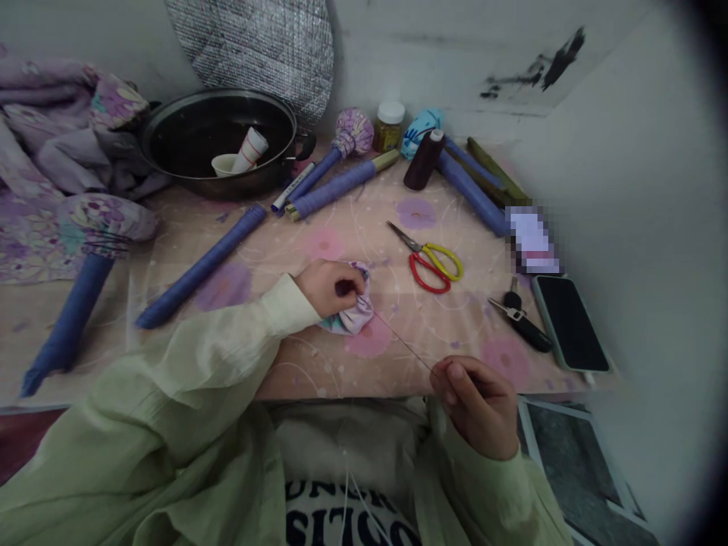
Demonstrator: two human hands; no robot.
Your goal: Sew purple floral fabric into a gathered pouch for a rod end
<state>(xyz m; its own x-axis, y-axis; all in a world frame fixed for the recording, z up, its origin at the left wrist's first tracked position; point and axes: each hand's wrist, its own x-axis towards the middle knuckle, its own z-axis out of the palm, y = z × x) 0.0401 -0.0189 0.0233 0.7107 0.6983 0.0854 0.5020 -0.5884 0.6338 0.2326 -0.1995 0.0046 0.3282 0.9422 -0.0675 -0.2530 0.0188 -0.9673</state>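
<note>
Pinched in my left hand (333,288) is a small bunched piece of floral fabric (356,317), pale purple and white with some teal, resting on the table. A dark thread (403,341) runs taut from the fabric down to the right. My right hand (478,402) closes its fingertips on the thread's other end, above the table's front edge; whether a needle is there I cannot tell. Scissors (424,256) with one red and one yellow handle lie beyond the fabric, blades slightly apart. Farther back, a spool of dark thread (424,161) stands upright.
A black pan (219,178) holding paper cups stands back left. Blue-wrapped sticks (202,269), some with floral fabric heads, a marker (293,188) and a lidded jar (390,127) lie or stand around. Keys (520,322) and a phone (572,322) lie at right beside the wall.
</note>
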